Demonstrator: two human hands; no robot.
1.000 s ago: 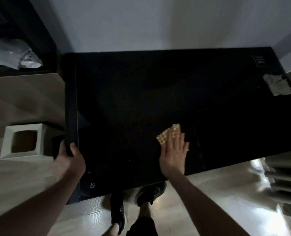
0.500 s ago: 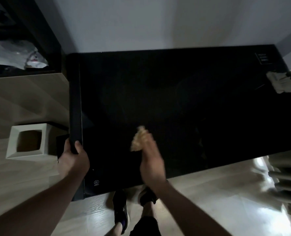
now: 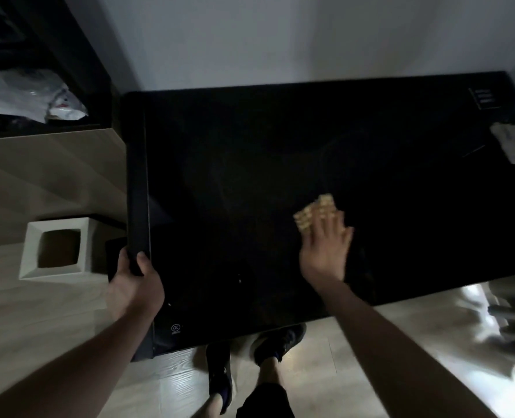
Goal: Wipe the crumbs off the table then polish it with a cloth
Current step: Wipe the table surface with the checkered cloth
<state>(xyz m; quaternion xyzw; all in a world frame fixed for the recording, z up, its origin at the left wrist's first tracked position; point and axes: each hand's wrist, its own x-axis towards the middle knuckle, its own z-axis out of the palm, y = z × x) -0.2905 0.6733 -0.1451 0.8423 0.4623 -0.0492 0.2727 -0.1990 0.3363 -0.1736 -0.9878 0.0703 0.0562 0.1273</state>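
We look down on a glossy black rectangular table (image 3: pixel 250 182) that fills most of the view, its far edge against a pale wall. Our right hand (image 3: pixel 325 251) lies flat, palm down, on the near right part of the tabletop, fingers spread and pressing on a small yellow waffle-textured cloth (image 3: pixel 313 214). Only the far portion of the cloth shows beyond the fingertips; the rest is hidden under the hand, and both hand and cloth are smeared by motion blur, so we cannot make out the cloth's full shape.

Our left hand (image 3: pixel 135 282) is wrapped around the table's left edge near the front corner, thumb on top and the other fingers hidden beneath the rim, gripping it firmly.

A few tiny pale specks (image 3: pixel 240 279) sit on the dark surface between the two hands; they are too small for us to say what they are. At the far right, a crumpled grey-white rag (image 3: pixel 512 143) rests on the tabletop, cut off by the frame edge. Near the far right corner is a small white printed label (image 3: pixel 482 98), unreadable.

Left of the table a white square-rimmed bin (image 3: pixel 58 251) stands on the light wooden floor. Our dark shoes (image 3: pixel 277 342) show just below the table's near edge.
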